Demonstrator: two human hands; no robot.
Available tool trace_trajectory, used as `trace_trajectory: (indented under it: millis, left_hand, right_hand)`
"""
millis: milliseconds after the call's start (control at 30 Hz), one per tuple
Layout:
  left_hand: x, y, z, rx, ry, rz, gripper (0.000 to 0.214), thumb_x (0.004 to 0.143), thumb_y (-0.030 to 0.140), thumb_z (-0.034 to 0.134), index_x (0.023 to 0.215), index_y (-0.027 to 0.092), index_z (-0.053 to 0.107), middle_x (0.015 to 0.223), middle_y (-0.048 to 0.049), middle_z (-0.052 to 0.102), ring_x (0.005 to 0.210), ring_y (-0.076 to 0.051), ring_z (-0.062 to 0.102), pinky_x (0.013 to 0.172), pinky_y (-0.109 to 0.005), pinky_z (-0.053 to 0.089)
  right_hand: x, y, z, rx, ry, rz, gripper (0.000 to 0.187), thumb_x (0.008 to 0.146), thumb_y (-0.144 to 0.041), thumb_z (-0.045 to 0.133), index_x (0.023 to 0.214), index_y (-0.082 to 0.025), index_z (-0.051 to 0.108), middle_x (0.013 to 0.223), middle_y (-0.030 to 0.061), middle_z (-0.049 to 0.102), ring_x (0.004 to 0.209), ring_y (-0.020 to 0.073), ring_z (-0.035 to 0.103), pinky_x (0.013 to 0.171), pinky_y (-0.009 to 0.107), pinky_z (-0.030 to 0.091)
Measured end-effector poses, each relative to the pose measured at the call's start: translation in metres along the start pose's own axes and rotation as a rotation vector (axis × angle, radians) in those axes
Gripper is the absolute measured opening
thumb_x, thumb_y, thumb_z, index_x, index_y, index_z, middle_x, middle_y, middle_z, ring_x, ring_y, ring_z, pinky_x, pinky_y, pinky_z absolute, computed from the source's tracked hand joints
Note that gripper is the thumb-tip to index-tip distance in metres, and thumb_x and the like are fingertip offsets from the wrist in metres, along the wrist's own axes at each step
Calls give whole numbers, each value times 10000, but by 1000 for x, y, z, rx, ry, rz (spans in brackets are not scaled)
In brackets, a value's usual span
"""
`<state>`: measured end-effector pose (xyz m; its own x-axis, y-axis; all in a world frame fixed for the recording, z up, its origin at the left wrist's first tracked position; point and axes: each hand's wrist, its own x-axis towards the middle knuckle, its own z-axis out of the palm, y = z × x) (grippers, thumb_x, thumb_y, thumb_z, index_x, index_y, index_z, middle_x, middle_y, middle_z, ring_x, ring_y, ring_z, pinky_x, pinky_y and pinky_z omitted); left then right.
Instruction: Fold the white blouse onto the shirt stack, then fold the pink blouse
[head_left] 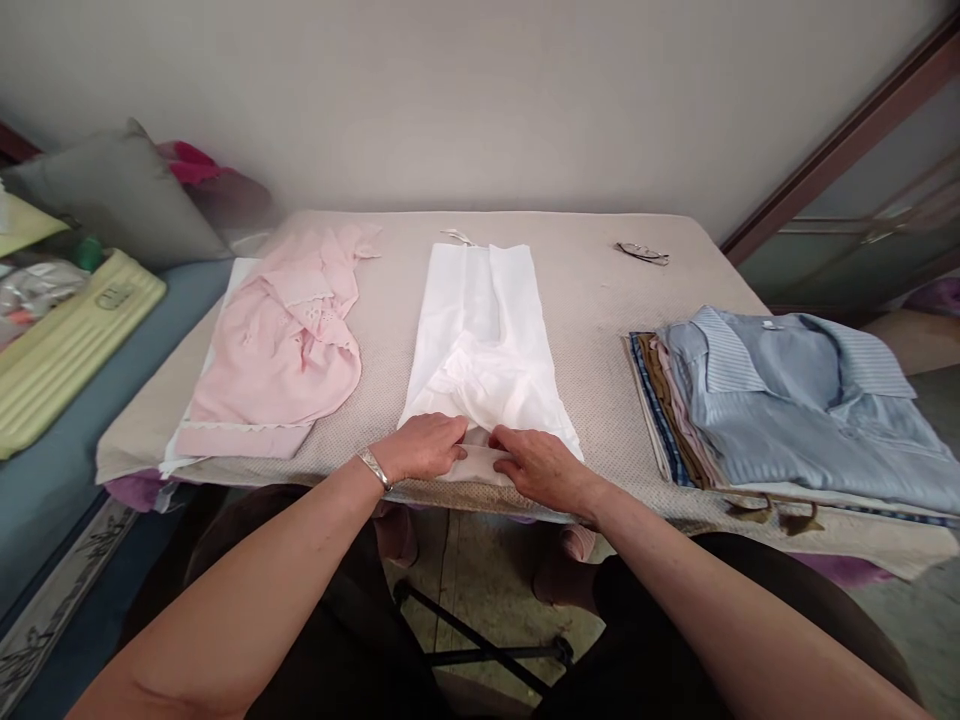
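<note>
A white garment lies folded into a long narrow panel in the middle of the covered table, its near part bunched and wrinkled. My left hand, with a silver bracelet at the wrist, is closed on the garment's near edge. Opposite it, my right hand pinches the same edge, thumb and fingers together. Between the two hands the cloth makes a small gap with a folded band below it. Some of the gripped fabric is hidden under my fingers.
Crumpled pink clothing lies at the left. A stack of folded clothes with a light blue striped shirt on top stands at the right. Glasses rest near the back. Beyond the table's left side are a yellow box and a grey pillow.
</note>
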<state>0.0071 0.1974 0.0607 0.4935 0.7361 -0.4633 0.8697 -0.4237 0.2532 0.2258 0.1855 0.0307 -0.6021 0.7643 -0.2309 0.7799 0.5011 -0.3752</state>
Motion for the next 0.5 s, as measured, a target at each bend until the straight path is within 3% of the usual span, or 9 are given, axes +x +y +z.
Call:
trace_trajectory:
  millis: [100, 300, 500]
  left_hand:
    - [-3, -6, -1, 23, -36, -26, 278, 909, 449, 560, 1039, 204, 576, 1048, -105, 700, 965, -284, 663, 718, -337, 449]
    - [-12, -4, -9, 119, -73, -93, 251, 852, 271, 618, 1082, 187, 561, 1103, -124, 683, 982, -296, 657, 752, -368, 461]
    - [-20, 14, -9, 154, 221, 14, 246, 858, 111, 525, 1083, 211, 534, 1095, -104, 626, 1003, -266, 614, 814, -377, 464]
  right_hand:
    - [-1, -2, 3, -195, 17, 43, 126, 978, -260, 515, 1059, -186, 578, 963, 76, 731, 819, 254, 675, 691, 347, 346]
    - [-3, -1, 6, -285, 89, 34, 100, 977, -258, 535, 1034, -181, 562, 944, 80, 720, 818, 250, 662, 737, 361, 340]
    - [-8, 8, -6, -173, 223, 176, 118, 971, -311, 554, 1027, -208, 561, 974, 63, 709, 839, 234, 635, 653, 334, 306]
